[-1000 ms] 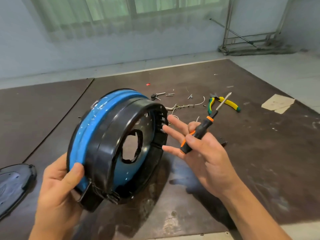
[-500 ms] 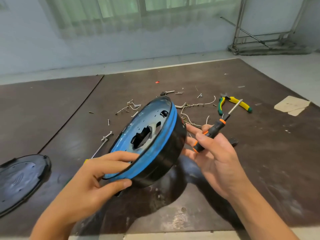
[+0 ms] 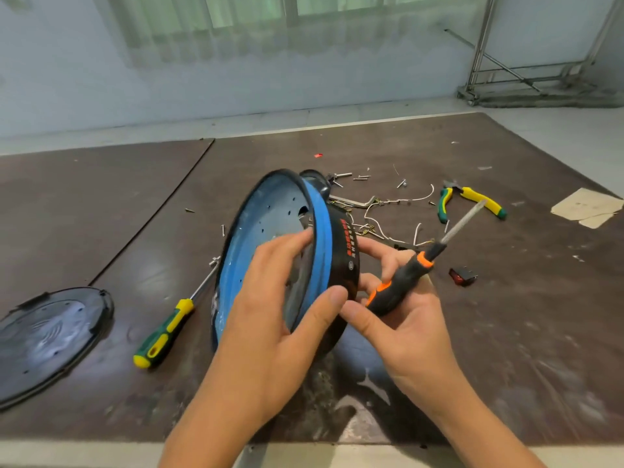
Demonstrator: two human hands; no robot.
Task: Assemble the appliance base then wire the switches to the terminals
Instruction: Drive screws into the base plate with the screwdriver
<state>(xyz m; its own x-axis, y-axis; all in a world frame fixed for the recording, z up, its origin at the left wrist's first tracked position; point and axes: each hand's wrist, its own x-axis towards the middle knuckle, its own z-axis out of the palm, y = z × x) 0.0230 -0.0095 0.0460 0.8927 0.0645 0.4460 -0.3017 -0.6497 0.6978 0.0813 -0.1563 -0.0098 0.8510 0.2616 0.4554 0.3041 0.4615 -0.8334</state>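
Left hand grips base rim, thumb outside, fingers inside; base held on edge over table. Right hand holds orange screwdriver, fingertips touching base wall. Green screwdriver and black cover to the left. Red switch to the right; wires and pliers beyond.

Cardboard scrap — far rt, metal rack behind it, sheer curtain

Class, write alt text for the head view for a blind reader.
The left hand and right hand hold a blue base on edge at a table; the right also grips a black screwdriver. Pliers, screws and wires lie behind.
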